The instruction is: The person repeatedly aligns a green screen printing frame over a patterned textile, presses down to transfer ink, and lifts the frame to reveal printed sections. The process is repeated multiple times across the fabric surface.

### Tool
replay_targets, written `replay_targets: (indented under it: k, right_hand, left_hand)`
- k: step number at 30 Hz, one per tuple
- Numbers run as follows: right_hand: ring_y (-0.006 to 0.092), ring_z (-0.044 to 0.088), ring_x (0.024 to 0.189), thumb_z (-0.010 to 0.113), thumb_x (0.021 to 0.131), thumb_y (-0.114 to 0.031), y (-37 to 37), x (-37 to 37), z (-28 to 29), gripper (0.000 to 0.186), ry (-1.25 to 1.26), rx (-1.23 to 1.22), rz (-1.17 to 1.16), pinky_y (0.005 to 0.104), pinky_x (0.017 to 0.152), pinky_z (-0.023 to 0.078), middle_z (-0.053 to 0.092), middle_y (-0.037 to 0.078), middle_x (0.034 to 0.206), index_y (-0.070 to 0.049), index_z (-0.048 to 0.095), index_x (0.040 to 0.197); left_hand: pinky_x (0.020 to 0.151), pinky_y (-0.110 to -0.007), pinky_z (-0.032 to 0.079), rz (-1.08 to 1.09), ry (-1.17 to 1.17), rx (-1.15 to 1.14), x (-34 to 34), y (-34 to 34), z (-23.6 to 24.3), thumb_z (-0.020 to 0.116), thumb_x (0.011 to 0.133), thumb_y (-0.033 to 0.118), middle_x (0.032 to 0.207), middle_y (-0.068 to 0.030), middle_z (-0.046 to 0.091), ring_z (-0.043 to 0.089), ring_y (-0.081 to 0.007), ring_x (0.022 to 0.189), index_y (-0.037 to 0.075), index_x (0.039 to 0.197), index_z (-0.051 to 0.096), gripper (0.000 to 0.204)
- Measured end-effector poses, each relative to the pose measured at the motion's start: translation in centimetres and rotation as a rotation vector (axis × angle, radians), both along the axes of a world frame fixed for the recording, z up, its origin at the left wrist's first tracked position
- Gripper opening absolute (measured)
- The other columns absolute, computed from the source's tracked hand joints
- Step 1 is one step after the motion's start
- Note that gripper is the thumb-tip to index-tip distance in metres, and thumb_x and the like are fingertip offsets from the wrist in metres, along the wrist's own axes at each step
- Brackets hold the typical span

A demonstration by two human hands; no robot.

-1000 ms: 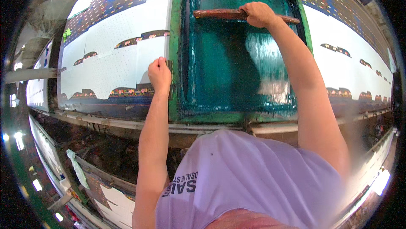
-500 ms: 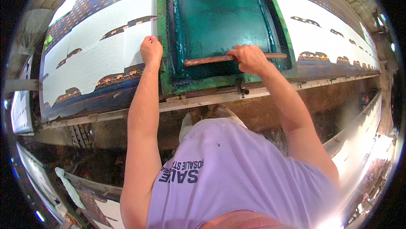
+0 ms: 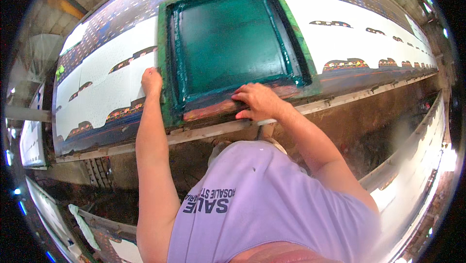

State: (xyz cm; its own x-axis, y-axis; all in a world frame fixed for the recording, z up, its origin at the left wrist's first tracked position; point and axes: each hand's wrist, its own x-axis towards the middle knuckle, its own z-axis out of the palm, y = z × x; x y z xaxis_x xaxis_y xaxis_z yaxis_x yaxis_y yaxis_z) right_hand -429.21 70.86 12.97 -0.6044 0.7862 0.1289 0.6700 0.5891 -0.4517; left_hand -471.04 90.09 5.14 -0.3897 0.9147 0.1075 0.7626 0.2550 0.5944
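Note:
A screen printing frame (image 3: pixel 163 64) with green-stained wooden sides lies on the long table. Its mesh (image 3: pixel 228 44) is dark green, with wet, glossy ink along the inner edges. At the near inside edge rests a squeegee (image 3: pixel 209 110) with a reddish-brown wooden handle. My left hand (image 3: pixel 152 82) is closed at the frame's left side; the fingers' exact hold is partly hidden. Over the middle of the squeegee is my right hand (image 3: pixel 257 102), fingers and thumb spread apart, close to the handle or touching it.
White sheets or fabric (image 3: pixel 104 73) with dark, flowered printed shapes cover the table on both sides of the frame. A pale rail (image 3: pixel 340 99) runs along the table's near edge. More printed boards (image 3: pixel 407 185) stand behind me at the right, others at the left.
The squeegee has come nearer to me, against the frame's near side. My right hand has loosened from its handle and spread its fingers. My left hand stays at the frame's side.

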Motion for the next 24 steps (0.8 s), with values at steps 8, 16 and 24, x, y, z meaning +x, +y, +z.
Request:
replay_targets:
  k: [8,16,24]
  right_hand:
    - [0.0398,0.069,0.125,0.087,0.092,-0.019,-0.2,14.0,1.0,0.038,0.301,0.165,-0.365,0.0495,0.108,0.057,0.074,0.017,0.135,-0.007,0.078,0.126]
    - [0.0449,0.062,0.135,0.089,0.088,-0.016,2.6,23.7,-4.1,0.065,0.05,0.094,-0.849,0.0516,0.114,0.052,0.068,0.024,0.144,-0.006,0.067,0.148]
    - [0.0435,0.066,0.127,0.093,0.085,-0.017,5.8,22.5,-3.5,0.079,0.07,-0.115,-0.986,0.0503,0.108,0.055,0.069,0.022,0.137,-0.009,0.06,0.156]
  left_hand:
    - [0.1,-0.063,0.055,0.112,0.249,-0.12,0.3,-0.3,0.8,0.044,0.114,0.039,0.122,-0.0301,0.076,0.071,-0.0531,0.116,0.003,0.121,0.075,0.048]
    - [0.1,-0.063,0.055,0.202,0.378,-0.211,2.3,0.1,2.2,0.041,0.116,0.039,0.123,-0.0281,0.077,0.073,-0.0502,0.116,0.0,0.119,0.077,0.053]
    - [0.097,-0.062,0.053,0.124,0.174,-0.156,-0.9,0.4,-0.2,0.044,0.116,0.048,0.112,-0.0324,0.077,0.071,-0.0548,0.111,-0.006,0.108,0.078,0.064]
